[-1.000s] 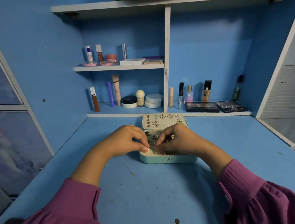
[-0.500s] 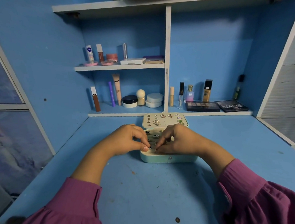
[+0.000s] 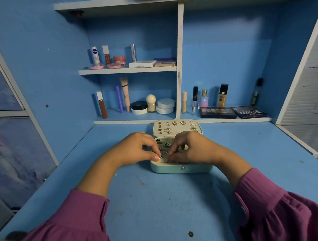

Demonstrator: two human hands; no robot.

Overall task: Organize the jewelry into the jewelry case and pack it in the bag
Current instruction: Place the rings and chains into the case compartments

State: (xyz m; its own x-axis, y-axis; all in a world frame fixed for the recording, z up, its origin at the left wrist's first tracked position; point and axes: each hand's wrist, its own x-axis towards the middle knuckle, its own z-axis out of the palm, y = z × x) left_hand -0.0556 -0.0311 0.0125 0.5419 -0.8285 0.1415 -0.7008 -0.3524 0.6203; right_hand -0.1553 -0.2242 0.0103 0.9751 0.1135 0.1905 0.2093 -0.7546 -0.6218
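left hand [image 3: 135, 150]: fingers curled, pinching | right hand [image 3: 190, 149]: curled, pinching

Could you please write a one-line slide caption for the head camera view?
Both hands, left and right, work small jewelry into the open mint jewelry case on a blue desk.

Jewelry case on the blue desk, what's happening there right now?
A person in purple sleeves works over the open mint jewelry case on the blue desk. The left hand pinches a small silvery piece at the case's front left, while the right hand reaches its fingers into the tray beside it. Earrings already line the open lid. No bag shows.
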